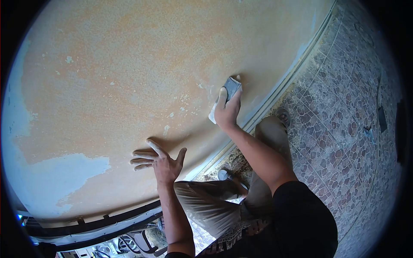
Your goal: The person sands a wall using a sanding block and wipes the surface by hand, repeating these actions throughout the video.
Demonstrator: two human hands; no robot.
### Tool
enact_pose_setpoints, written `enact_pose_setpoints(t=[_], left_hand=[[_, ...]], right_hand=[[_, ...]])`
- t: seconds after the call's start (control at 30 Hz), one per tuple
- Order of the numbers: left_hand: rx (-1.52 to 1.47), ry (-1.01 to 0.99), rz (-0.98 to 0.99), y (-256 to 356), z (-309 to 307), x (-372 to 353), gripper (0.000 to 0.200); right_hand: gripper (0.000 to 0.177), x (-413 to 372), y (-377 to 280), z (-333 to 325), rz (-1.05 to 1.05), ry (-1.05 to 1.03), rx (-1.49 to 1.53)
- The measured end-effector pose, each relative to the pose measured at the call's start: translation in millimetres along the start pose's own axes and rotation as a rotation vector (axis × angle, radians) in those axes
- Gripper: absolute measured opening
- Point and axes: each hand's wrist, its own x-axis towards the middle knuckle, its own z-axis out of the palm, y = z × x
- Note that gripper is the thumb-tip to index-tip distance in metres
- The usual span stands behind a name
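Head view: the right hand (226, 112), just right of centre, is closed around a grey sanding block (232, 87) and holds it against the orange wall (129, 64). The left hand (162, 164), toward 6 o'clock, lies flat on the wall with its fingers spread. Small white flecks show beside the block. A pale bluish patch (64, 172) sits at 8 o'clock, and most of the surface keeps its orange coat, so much seems left to rub down. Dusty grit (230, 160) lies on the tiled floor (344, 129) at the wall's foot.
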Motion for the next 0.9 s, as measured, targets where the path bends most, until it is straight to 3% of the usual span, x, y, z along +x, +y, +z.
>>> enact_pose_setpoints(t=[0.07, 0.13, 0.17, 0.23, 0.3, 0.33, 0.43, 0.5, 0.6, 0.7, 0.83, 0.9], left_hand=[[0.002, -0.073, -0.045, 2, -5, -2, 0.138], [0.011, 0.090, 0.022, 0, 7, -1, 0.137], [0.007, 0.092, 0.026, 3, 5, -1, 0.137], [-0.020, -0.054, -0.053, 4, -2, 0, 0.136], [-0.008, 0.066, 0.046, -1, 4, -3, 0.135], [0.001, -0.010, 0.005, 2, 0, -2, 0.135], [0.006, 0.064, 0.026, 2, 9, -2, 0.136], [-0.014, 0.110, 0.050, 2, 14, -2, 0.137], [-0.072, 0.109, 0.045, 2, 14, -2, 0.137], [-0.041, 0.090, 0.049, 1, 13, -3, 0.137], [0.028, -0.026, -0.047, 11, 7, -1, 0.145], [0.016, -0.012, -0.045, 12, 5, -1, 0.145]], right_hand=[[0.046, -21, 10, 2, 0.070, -0.062, 0.022], [0.051, -57, 18, 1, 0.164, -0.197, 0.017], [0.054, -75, 23, 5, 0.014, -0.177, -0.069], [0.057, -65, 11, 7, 0.079, -0.160, -0.016], [0.058, -16, -1, 3, 0.315, -0.120, 0.192], [0.058, -3, 1, 0, 0.321, -0.137, 0.186], [0.059, 8, 8, -3, 0.231, -0.010, 0.048], [0.055, -52, 23, 3, 0.185, -0.118, -0.084], [0.056, -65, 10, -1, 0.136, -0.186, -0.045], [0.058, -15, 7, -2, 0.014, -0.067, -0.024], [0.059, -5, 15, -2, 0.092, 0.014, -0.017], [0.054, -62, 21, 0, 0.145, -0.216, -0.025]])
